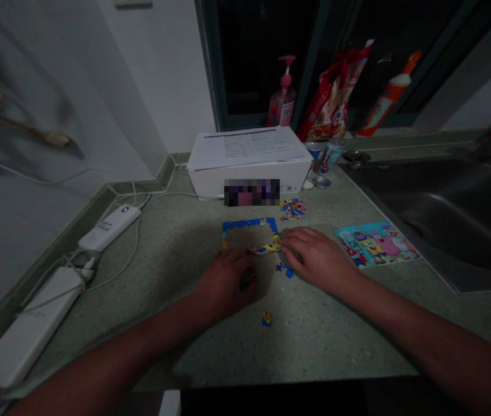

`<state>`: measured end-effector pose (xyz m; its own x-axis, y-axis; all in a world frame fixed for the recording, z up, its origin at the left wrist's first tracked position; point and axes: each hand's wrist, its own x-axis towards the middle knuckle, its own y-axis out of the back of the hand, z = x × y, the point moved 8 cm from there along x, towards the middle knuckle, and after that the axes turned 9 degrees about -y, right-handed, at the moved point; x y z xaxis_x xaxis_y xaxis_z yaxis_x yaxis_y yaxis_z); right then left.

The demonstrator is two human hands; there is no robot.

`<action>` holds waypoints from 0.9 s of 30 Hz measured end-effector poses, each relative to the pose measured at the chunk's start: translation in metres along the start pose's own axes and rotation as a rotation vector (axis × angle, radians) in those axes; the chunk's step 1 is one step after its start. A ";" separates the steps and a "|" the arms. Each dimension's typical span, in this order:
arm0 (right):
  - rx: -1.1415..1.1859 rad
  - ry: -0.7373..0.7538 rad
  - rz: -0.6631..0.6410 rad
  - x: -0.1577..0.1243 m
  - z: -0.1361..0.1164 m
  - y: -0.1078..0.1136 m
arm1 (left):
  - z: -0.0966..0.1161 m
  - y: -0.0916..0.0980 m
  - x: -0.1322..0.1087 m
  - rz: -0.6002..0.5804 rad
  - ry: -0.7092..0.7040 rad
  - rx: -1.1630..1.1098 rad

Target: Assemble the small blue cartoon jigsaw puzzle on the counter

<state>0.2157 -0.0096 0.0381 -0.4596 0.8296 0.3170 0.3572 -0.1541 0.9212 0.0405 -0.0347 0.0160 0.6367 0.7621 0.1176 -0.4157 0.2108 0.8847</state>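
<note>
Blue-edged cardboard jigsaw border sits part-assembled on the speckled green counter; right hand lies open, fingertips on its yellow pieces; left hand curls just below, grip unclear; small loose jigsaw pieces lie beyond, printed cartoon picture card to the right.

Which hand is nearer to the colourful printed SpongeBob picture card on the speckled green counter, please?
Right. The right hand lies close beside the left edge of the colourful printed SpongeBob picture card, without clearly touching it. The left hand is farther left, with the right hand between it and the card.
</note>
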 end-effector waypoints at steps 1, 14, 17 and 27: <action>0.000 0.000 -0.001 0.000 0.000 0.000 | 0.000 0.000 0.000 0.004 0.001 0.003; 0.011 -0.001 -0.076 -0.002 -0.003 -0.003 | 0.003 0.002 -0.001 -0.022 -0.005 0.019; 0.023 0.004 -0.147 -0.004 -0.007 -0.006 | 0.004 0.002 -0.001 -0.014 -0.013 0.019; 0.053 -0.005 -0.268 -0.010 -0.013 -0.012 | 0.005 0.003 -0.001 -0.007 -0.018 0.030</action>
<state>0.2054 -0.0229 0.0271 -0.5397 0.8396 0.0619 0.2653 0.0999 0.9590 0.0417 -0.0378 0.0203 0.6510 0.7496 0.1194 -0.3918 0.1971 0.8987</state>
